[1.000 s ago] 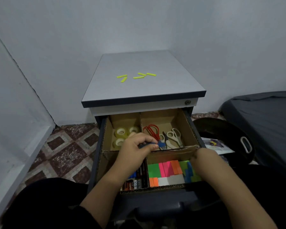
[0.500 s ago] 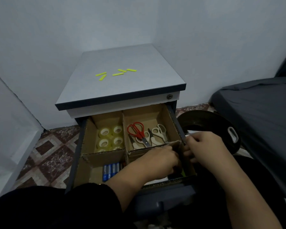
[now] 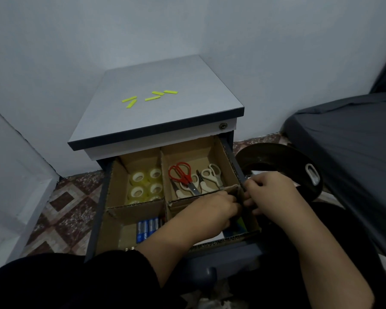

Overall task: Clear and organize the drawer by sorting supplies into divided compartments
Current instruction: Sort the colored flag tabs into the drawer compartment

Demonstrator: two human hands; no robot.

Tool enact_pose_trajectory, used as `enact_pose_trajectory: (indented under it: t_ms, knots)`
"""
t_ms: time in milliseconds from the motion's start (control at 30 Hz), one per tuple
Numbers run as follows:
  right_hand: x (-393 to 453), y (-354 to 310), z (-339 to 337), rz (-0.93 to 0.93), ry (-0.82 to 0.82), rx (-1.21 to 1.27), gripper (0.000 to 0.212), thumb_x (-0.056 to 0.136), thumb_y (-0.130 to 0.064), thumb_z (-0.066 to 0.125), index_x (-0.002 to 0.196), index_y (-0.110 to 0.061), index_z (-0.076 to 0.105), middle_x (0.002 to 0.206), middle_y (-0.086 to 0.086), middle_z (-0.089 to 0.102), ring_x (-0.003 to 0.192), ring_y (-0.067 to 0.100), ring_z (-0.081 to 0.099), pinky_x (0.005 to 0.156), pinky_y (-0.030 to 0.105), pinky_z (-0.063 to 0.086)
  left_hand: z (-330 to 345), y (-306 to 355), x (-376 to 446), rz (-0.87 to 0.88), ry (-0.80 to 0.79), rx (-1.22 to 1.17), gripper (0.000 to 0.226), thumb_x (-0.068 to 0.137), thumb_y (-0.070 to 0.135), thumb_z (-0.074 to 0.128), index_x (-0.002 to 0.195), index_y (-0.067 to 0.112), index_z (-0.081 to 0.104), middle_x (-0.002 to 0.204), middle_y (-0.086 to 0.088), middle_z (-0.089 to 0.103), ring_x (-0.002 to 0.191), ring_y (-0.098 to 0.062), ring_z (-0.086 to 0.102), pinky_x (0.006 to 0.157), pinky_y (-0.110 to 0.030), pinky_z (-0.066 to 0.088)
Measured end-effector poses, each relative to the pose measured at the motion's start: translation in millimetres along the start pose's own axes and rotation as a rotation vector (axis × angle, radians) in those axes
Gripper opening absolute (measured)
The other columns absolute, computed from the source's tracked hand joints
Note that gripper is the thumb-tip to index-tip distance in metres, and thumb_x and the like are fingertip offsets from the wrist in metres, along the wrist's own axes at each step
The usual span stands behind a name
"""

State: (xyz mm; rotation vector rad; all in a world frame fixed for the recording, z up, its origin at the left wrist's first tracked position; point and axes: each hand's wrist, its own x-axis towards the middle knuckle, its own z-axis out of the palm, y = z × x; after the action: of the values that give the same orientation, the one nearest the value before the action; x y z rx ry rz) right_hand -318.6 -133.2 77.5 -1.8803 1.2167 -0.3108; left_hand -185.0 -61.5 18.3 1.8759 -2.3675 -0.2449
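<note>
The open drawer (image 3: pixel 99 210) holds a cardboard divider (image 3: pixel 140 207) forming four compartments. Tape rolls (image 3: pixel 146 184) fill the back left one. Red scissors (image 3: pixel 181 173) and white scissors (image 3: pixel 211 176) lie in the back right one. Blue batteries (image 3: pixel 146 227) sit in the front left one. My left hand (image 3: pixel 212 211) reaches into the front right compartment, fingers curled against its right cardboard wall. My right hand (image 3: pixel 271 192) grips that same wall from outside, at the drawer's right edge. A sliver of green sticky notes (image 3: pixel 241 224) shows below my hands; the rest is hidden.
Several yellow strips (image 3: pixel 152 98) lie on the grey cabinet top (image 3: pixel 176 121). A dark round tray (image 3: pixel 276 157) leans on the floor right of the drawer, beside a dark mattress (image 3: pixel 348 141). Walls close in behind and at left.
My left hand, which held a small blue item over the middle divider, has dropped into the front right compartment. My right hand moved up to the right cardboard wall.
</note>
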Motion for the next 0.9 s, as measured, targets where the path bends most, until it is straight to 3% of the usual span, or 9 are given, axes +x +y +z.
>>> enact_pose_trajectory:
  t_ms: [133,300,400,567,633,700,767,900]
  knots:
    - [1,2,2,0.003,-0.024,-0.008,0.021,0.096,-0.016,0.048,0.089,-0.013,0.067,0.079,0.007,0.069,0.071,0.014,0.068,0.072,0.043,0.059,1,-3,-2,0.051,0.014,0.035,0.014,0.085,0.007,0.057,0.091,0.006,0.069,0.098,-0.010,0.060,0.093,-0.027,0.055,0.073,-0.046,0.051]
    - [4,4,9,-0.014,-0.043,-0.066,0.021,0.093,-0.016,0.050,0.088,-0.011,0.069,0.080,0.011,0.069,0.076,0.024,0.069,0.071,0.048,0.059,-6,-6,-11,-0.015,0.069,-0.049,0.017,0.088,0.007,0.057,0.098,0.007,0.071,0.100,-0.008,0.064,0.095,-0.024,0.058,0.080,-0.042,0.050]
    - [5,5,14,-0.068,-0.075,-0.186,0.018,0.092,-0.017,0.052,0.089,-0.016,0.070,0.084,0.007,0.069,0.081,0.023,0.067,0.075,0.044,0.058,-19,-6,-29,-0.120,0.169,-0.186,0.020,0.093,0.017,0.058,0.109,0.014,0.070,0.107,0.000,0.067,0.102,-0.012,0.057,0.091,-0.026,0.045]
    - [13,1,33,-0.108,-0.210,-0.495,0.019,0.091,-0.013,0.053,0.102,-0.010,0.069,0.102,0.008,0.066,0.098,0.025,0.063,0.083,0.032,0.052,-33,-17,-74,-0.308,0.304,-0.391,0.019,0.093,0.020,0.060,0.108,0.023,0.071,0.102,0.016,0.066,0.099,0.005,0.056,0.087,-0.013,0.045]
    - [19,-5,43,0.004,-0.357,-0.653,0.021,0.091,-0.011,0.056,0.110,-0.009,0.065,0.112,0.009,0.061,0.107,0.024,0.060,0.088,0.030,0.049,-29,-21,-87,-0.425,0.385,-0.563,0.019,0.091,0.016,0.061,0.101,0.028,0.072,0.099,0.019,0.066,0.098,0.006,0.058,0.086,-0.014,0.047]
    - [19,-6,54,0.059,-0.410,-0.735,0.010,0.089,-0.011,0.058,0.098,-0.009,0.062,0.100,0.008,0.058,0.102,0.025,0.059,0.087,0.031,0.049,-22,-23,-95,-0.522,0.476,-0.705,0.022,0.090,0.014,0.063,0.094,0.033,0.072,0.096,0.016,0.069,0.097,0.003,0.061,0.087,-0.019,0.048]
    - [14,-3,60,-0.013,-0.317,-0.747,0.007,0.089,-0.008,0.054,0.092,-0.009,0.061,0.096,0.008,0.059,0.098,0.025,0.060,0.080,0.032,0.049,-18,-24,-96,-0.576,0.558,-0.838,0.022,0.089,0.010,0.064,0.091,0.031,0.073,0.094,0.010,0.072,0.096,-0.002,0.064,0.088,-0.024,0.051]
    - [4,0,66,-0.061,-0.214,-0.774,0.020,0.091,-0.006,0.047,0.105,-0.010,0.061,0.110,0.007,0.063,0.106,0.025,0.061,0.079,0.031,0.047,-19,-27,-92,-0.600,0.614,-0.977,0.019,0.088,0.005,0.063,0.091,0.021,0.074,0.092,0.003,0.073,0.094,-0.012,0.067,0.091,-0.032,0.054]
